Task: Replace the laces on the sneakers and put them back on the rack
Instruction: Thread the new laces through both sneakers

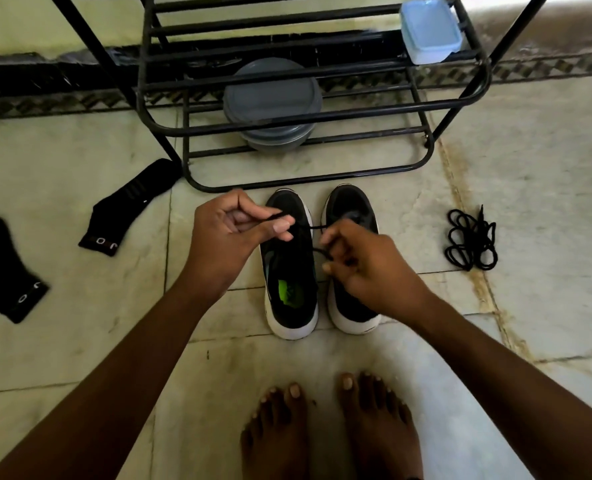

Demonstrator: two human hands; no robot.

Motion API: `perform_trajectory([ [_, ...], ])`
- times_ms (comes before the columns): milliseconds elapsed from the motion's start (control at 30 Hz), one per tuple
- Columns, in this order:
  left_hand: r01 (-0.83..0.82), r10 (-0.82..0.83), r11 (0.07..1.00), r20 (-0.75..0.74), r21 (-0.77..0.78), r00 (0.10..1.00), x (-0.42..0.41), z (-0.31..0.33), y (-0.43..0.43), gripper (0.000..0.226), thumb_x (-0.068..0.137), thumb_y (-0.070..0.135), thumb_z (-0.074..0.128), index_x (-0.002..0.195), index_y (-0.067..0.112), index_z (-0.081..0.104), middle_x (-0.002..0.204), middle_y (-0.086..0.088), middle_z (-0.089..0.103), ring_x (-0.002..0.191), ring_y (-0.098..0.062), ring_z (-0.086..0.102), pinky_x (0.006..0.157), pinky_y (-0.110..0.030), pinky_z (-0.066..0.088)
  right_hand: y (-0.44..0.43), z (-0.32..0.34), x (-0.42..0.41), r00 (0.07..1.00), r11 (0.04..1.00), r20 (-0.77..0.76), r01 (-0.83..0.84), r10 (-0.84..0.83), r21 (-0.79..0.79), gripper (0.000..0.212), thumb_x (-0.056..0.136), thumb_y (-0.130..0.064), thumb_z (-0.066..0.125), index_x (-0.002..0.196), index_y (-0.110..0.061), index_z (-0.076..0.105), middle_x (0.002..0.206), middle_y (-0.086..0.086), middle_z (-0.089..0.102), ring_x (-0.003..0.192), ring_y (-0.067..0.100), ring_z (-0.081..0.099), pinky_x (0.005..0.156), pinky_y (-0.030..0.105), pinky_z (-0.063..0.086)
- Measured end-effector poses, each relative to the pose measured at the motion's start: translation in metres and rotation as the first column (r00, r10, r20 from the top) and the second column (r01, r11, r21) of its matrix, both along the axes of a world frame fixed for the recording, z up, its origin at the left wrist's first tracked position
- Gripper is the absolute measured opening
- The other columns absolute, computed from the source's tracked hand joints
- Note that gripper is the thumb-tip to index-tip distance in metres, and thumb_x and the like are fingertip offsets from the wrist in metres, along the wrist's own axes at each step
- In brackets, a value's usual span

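A pale tiled floor (530, 168) fills the view. A black metal rack (287, 117) stands on it at the far side, with a stack of grey round containers (270, 95) on a lower shelf and a light blue lidded box (429, 29) higher up at the right. Just in front of the rack, two black sneakers with white soles sit side by side, toes toward it: the left sneaker (289, 292) and the right sneaker (351, 202). Two bare feet (277, 434) stand near their heels. Above the sneakers, the left hand (225, 233) pinches a black lace (313, 227) between thumb and curled fingers, and the right hand (367, 265) grips the same lace with bent fingers. Two black socks (132, 206) lie at the left. A coiled spare lace (471, 240) lies at the right.
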State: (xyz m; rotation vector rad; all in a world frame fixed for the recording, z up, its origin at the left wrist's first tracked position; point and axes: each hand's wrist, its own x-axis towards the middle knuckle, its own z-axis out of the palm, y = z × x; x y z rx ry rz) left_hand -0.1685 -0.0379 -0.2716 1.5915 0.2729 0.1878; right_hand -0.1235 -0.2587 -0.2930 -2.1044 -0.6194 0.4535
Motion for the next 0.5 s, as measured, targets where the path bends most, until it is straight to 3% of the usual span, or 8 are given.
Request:
perform_trajectory([
  [67,0.012,-0.012,1.0,0.029,0.015,1.0,0.003,0.012,-0.004,0.018,0.088,-0.001,0.074,0.093,-0.005,0.057,0.09,-0.019,0.077,0.074,-0.037,0.076,0.076,-0.042,0.061,-0.002,0.017,0.004,0.981,0.983,-0.177,0.101,-0.074,0.151,0.02,0.094,0.001,0.066,0.109,-0.013,0.066,0.082,-0.002,0.07,0.076,0.013,0.074,0.07,0.017,0.053],
  [167,0.041,-0.041,0.999,0.081,0.002,0.996,0.013,0.033,-0.012,0.01,0.096,0.001,0.065,0.102,-0.005,0.058,0.091,-0.019,0.077,0.072,-0.037,0.075,0.073,-0.038,0.059,-0.009,0.044,0.013,0.956,0.925,-0.267,0.205,-0.119,0.321,0.015,0.1,0.002,0.058,0.105,-0.004,0.07,0.077,0.001,0.07,0.072,0.025,0.076,0.067,0.023,0.056],
  [367,0.055,-0.057,0.998,0.215,0.013,0.975,0.033,0.077,-0.039,0.014,0.1,0.003,0.06,0.11,-0.005,0.065,0.093,-0.018,0.076,0.08,-0.035,0.073,0.08,-0.039,0.059,-0.024,0.08,0.029,0.971,0.87,-0.186,0.218,-0.149,0.441,0.022,0.106,-0.005,0.049,0.106,0.0,0.071,0.073,0.01,0.069,0.055,0.027,0.066,0.057,0.035,0.053],
  [500,0.069,-0.071,0.998,0.238,0.016,0.969,0.036,0.1,-0.046,0.014,0.099,0.001,0.061,0.111,-0.005,0.066,0.094,-0.017,0.077,0.081,-0.034,0.073,0.08,-0.036,0.058,-0.027,0.095,0.031,0.977,0.892,-0.178,0.181,-0.116,0.414,0.025,0.107,-0.008,0.047,0.101,0.003,0.068,0.073,0.014,0.07,0.052,0.029,0.064,0.055,0.038,0.052],
])
